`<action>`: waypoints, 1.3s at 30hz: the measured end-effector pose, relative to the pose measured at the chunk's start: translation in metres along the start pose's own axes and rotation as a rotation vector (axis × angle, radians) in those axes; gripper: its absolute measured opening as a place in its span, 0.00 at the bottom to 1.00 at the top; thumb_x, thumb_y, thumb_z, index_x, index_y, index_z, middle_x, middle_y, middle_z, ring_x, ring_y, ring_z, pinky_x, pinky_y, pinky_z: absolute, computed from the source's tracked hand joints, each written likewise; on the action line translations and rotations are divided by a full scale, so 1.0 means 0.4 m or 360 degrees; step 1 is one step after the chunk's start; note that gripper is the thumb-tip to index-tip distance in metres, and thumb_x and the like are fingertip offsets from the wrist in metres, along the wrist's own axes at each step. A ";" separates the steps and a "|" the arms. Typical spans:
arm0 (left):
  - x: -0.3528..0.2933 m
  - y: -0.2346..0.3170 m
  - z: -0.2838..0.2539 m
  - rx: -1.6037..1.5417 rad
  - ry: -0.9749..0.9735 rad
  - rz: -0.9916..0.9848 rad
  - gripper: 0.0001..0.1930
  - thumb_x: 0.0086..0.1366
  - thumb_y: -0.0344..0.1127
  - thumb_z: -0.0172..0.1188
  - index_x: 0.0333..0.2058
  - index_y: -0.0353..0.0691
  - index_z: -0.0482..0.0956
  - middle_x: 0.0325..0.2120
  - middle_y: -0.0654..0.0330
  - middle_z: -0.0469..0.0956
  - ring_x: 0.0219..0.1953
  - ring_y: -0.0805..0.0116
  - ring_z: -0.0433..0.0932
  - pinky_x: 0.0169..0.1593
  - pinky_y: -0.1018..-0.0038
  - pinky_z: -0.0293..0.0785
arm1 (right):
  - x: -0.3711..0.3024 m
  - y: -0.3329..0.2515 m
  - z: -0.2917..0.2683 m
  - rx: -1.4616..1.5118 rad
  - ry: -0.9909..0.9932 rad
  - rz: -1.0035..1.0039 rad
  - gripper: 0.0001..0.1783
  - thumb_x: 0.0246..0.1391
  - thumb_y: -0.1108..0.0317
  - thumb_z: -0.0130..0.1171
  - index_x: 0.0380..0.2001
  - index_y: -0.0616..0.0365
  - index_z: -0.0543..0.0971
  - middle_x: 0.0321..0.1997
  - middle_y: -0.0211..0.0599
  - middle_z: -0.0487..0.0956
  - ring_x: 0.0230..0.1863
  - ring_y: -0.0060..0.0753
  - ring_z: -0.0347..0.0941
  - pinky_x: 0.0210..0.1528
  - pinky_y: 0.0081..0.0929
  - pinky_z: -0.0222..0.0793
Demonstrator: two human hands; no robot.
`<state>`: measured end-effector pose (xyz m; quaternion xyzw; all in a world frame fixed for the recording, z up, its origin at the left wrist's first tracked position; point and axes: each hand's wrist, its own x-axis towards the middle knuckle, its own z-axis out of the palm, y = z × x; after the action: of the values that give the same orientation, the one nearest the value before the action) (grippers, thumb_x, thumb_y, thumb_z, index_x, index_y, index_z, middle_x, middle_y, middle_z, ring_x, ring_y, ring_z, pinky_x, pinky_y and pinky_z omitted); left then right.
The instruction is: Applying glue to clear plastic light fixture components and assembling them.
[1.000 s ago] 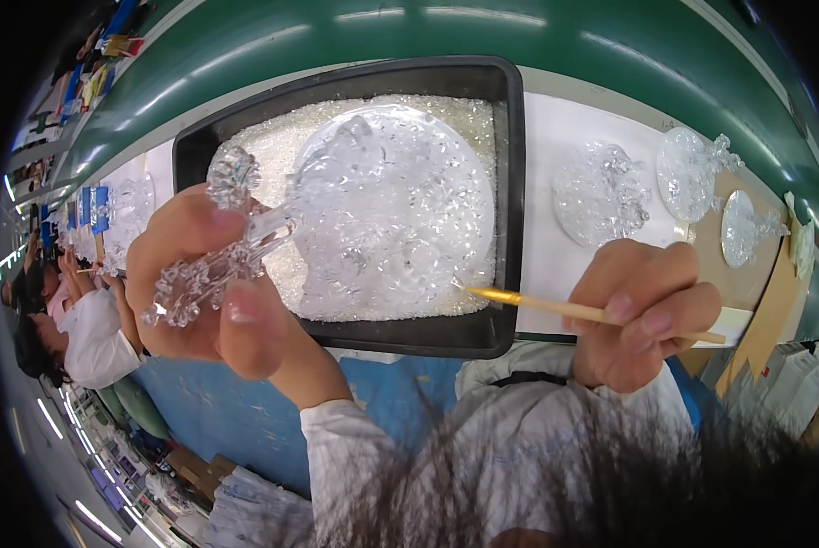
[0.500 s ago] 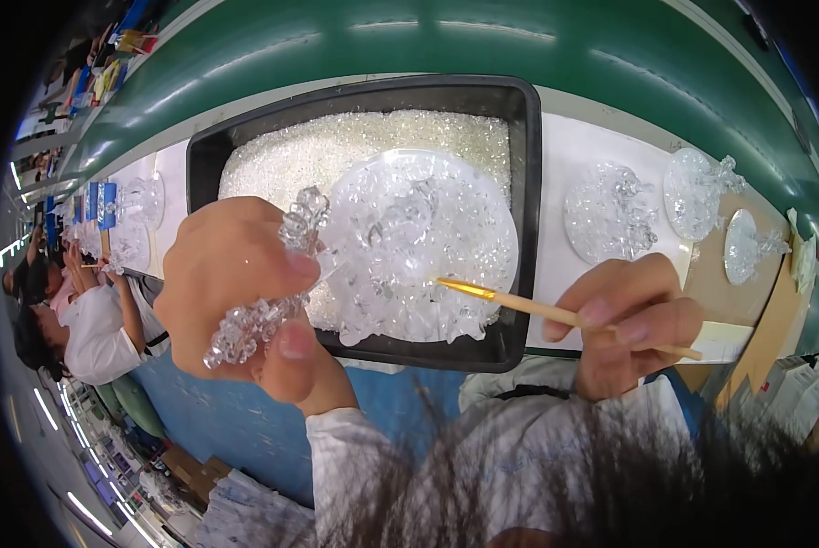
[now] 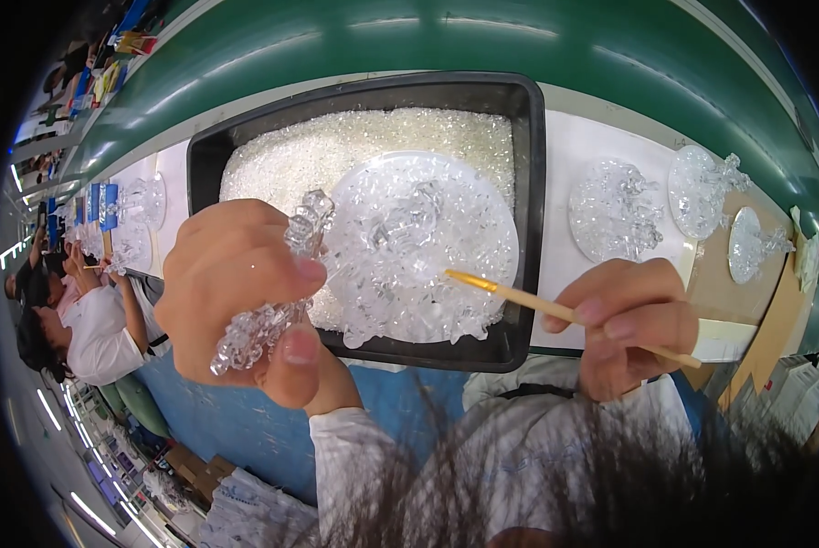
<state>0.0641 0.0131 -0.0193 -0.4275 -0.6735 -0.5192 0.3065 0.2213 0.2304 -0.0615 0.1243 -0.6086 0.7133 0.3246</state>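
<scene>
My left hand is closed round clear, knobbly figure-like parts of a clear ornament. The ornament's round, frosted disc, speckled with glittering bits, tilts over a black tray. Thin-handled and wooden, a paintbrush is pinched in the fingers of my right hand. Its yellow-gold tip lies in front of the disc's surface; I cannot tell whether it touches. Part of the ornament is hidden behind my left fingers.
The black tray holds a heap of clear glittering granules. To the right, several similar clear ornaments stand on white paper and brown board. A green surface runs along the back. At far left a person in white sits working.
The brush tip has shifted slightly right and up across the disc. My left hand and the ornament have turned very slightly, with both grips unchanged.
</scene>
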 end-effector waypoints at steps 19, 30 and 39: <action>0.040 -0.002 -0.002 -0.0129 -0.0319 0.0116 0.14 0.51 0.42 0.60 0.25 0.34 0.80 0.15 0.57 0.74 0.18 0.58 0.75 0.27 0.67 0.72 | 0.018 -0.013 0.020 -0.0020 -0.0096 0.0224 0.10 0.49 0.87 0.58 0.35 0.63 0.79 0.39 0.52 0.77 0.34 0.44 0.82 0.38 0.34 0.84; 0.048 0.004 0.010 -0.0152 -0.0383 0.0179 0.13 0.53 0.42 0.59 0.25 0.36 0.80 0.16 0.56 0.75 0.18 0.58 0.75 0.28 0.67 0.74 | 0.009 -0.014 0.009 0.0163 0.0136 0.0234 0.09 0.49 0.86 0.61 0.34 0.65 0.79 0.40 0.54 0.78 0.36 0.43 0.82 0.40 0.34 0.85; 0.036 0.023 0.038 0.0005 -0.0235 -0.0009 0.15 0.50 0.44 0.60 0.22 0.35 0.81 0.16 0.56 0.76 0.22 0.58 0.76 0.32 0.65 0.74 | 0.007 -0.015 0.002 0.0002 0.0145 0.0108 0.14 0.47 0.88 0.60 0.36 0.62 0.79 0.42 0.51 0.77 0.36 0.46 0.82 0.38 0.34 0.84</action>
<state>0.0665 0.0323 -0.0070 -0.4624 -0.6963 -0.4860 0.2552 0.2228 0.2307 -0.0549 0.0712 -0.5967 0.7291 0.3275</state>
